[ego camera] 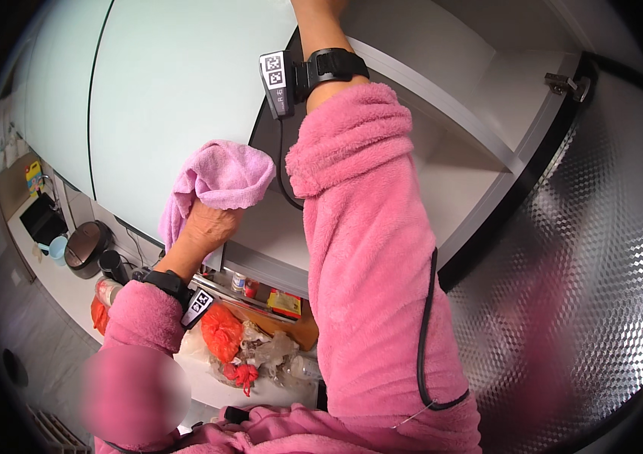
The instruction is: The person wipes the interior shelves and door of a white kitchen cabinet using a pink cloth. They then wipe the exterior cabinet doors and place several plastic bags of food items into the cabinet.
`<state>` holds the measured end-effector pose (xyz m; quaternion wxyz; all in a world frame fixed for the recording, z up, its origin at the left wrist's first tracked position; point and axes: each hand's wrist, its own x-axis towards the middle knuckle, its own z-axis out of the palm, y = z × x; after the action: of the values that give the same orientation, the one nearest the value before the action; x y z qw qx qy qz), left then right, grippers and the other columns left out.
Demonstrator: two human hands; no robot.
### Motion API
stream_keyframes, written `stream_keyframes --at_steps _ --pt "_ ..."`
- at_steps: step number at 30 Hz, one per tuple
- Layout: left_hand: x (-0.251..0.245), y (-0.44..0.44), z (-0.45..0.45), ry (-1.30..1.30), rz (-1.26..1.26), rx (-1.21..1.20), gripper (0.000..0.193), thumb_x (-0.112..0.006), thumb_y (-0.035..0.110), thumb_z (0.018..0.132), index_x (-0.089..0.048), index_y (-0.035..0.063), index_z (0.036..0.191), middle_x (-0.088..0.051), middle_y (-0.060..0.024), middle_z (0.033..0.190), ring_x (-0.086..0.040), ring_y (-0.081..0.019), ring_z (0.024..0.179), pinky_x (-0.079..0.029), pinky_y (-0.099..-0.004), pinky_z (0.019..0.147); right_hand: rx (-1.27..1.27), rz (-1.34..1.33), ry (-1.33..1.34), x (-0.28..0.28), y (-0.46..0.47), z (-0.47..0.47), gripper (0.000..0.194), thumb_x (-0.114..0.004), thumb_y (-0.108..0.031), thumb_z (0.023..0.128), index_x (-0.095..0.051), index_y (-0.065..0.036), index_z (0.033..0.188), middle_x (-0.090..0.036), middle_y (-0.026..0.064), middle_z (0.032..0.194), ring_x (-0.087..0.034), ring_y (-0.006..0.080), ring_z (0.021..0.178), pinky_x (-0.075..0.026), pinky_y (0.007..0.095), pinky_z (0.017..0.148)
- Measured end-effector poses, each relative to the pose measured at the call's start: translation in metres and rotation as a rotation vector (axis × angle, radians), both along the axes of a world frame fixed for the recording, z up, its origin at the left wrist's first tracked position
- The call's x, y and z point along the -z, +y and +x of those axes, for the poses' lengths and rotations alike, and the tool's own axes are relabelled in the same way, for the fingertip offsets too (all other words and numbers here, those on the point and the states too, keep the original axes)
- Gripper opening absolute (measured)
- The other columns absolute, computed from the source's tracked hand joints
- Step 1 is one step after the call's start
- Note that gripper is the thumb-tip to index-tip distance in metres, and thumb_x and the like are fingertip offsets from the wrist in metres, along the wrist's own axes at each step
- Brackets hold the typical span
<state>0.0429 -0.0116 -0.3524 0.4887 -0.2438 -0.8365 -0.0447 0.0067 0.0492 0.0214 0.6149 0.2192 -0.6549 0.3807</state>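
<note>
My left hand [213, 224] grips a lavender cloth [228, 170], which drapes over the fingers and hangs down past the wrist. The hand and cloth are in front of a pale glass cabinet door [174, 85], near its dark right edge. Just right of it, a wall cabinet [463, 193] stands open, with a shelf [446, 108] across its inside. My right forearm reaches up across this opening; the hand lies beyond the top edge of the picture, so its fingers and anything they touch are hidden.
An open door [571, 272] with a shiny textured face swings out at the right from a metal hinge [562, 84]. Below are a red plastic bag [222, 332], clear bags [276, 349] and a yellow-red packet [284, 303]. A round brown appliance [88, 247] and blue dipper [58, 249] stand left.
</note>
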Motion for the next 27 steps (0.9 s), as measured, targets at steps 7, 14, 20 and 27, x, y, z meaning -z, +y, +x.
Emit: stream_keyframes --at_steps 7,14,20,27 --pt "-0.004 0.003 0.003 0.073 0.044 0.008 0.043 -0.051 0.008 0.084 -0.053 0.0016 0.126 -0.055 -0.0223 0.123 -0.052 -0.04 0.118 -0.039 -0.0492 0.102 -0.037 -0.004 -0.007 -0.001 0.0 -0.006 0.046 -0.042 -0.039 0.103 -0.051 0.006 0.107 -0.066 0.0329 0.098 -0.064 0.049 0.094 -0.051 0.0536 0.082" --pt "-0.004 0.005 0.007 0.043 0.139 0.075 0.039 -0.056 0.006 0.083 -0.055 0.0043 0.122 -0.058 -0.0207 0.116 -0.055 -0.0407 0.11 -0.043 -0.0495 0.096 -0.05 -0.025 0.005 0.0 -0.001 -0.004 0.045 -0.043 -0.04 0.103 -0.051 0.005 0.104 -0.066 0.0322 0.095 -0.065 0.048 0.09 -0.052 0.0539 0.079" --pt "0.0 0.004 0.007 0.045 0.11 0.028 0.044 -0.06 0.009 0.084 -0.054 0.0058 0.127 -0.056 -0.0223 0.121 -0.053 -0.043 0.115 -0.042 -0.0504 0.097 -0.092 0.009 -0.006 0.002 0.0 0.0 0.043 -0.042 -0.037 0.103 -0.05 0.006 0.102 -0.066 0.0314 0.091 -0.066 0.0474 0.087 -0.053 0.0515 0.074" --pt "0.009 0.0 0.003 -0.079 0.138 0.036 0.045 -0.059 0.008 0.085 -0.053 0.0078 0.13 -0.055 -0.0214 0.127 -0.051 -0.0418 0.121 -0.04 -0.0495 0.104 -0.145 -0.003 0.057 0.004 0.001 0.002 0.042 -0.044 -0.034 0.104 -0.05 0.008 0.1 -0.066 0.0312 0.089 -0.066 0.0468 0.085 -0.053 0.0502 0.074"
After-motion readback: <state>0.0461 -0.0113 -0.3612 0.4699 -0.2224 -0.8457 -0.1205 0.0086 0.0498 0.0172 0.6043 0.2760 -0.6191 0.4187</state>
